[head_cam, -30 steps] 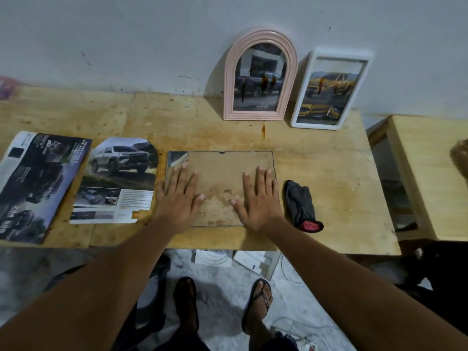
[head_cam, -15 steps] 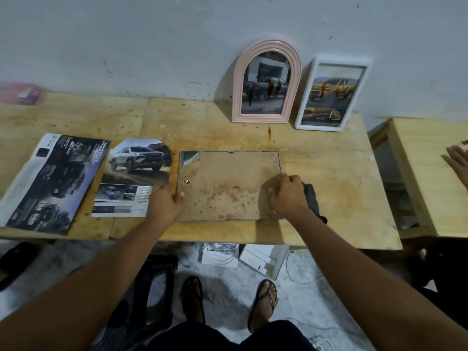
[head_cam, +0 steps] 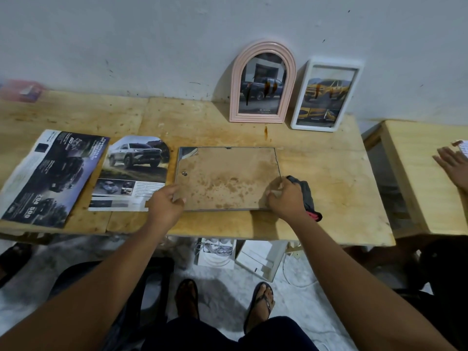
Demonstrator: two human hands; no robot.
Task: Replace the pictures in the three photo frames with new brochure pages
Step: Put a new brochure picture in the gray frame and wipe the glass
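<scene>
Near the left edge of the tabletop (head_cam: 329, 206) lies a folded dark car brochure (head_cam: 50, 178). Just to its right is a loose brochure page (head_cam: 131, 173) showing a silver SUV. Its top has been cut to an arch, probably to suit the arched frame, and it lies within easy reach as stock for the swaps.

The left hand (head_cam: 167, 201) grips the near left corner of the third photo frame (head_cam: 228, 178), with the thumb on top and the fingers curled under the edge. This frame is a thin rimless panel lying flat at the middle of the tabletop, near the front edge. Whether it lies face up or back up is unclear. Holding both corners suggests the frame is about to be lifted or turned over so that it can be opened.

At the back edge, a pink arched frame (head_cam: 263, 82) leans on the wall with a dark pickup picture in it.

The right hand (head_cam: 286, 198) pinches the frame's near right corner with its fingers bunched together. It partly covers a dark cloth with a red patch (head_cam: 307, 198), likely kept there for wiping glass.

A white rectangular frame (head_cam: 326, 97) showing a yellow truck leans against the wall beside the pink one. At the far right, another person's hand (head_cam: 453, 163) rests on a separate table.
</scene>
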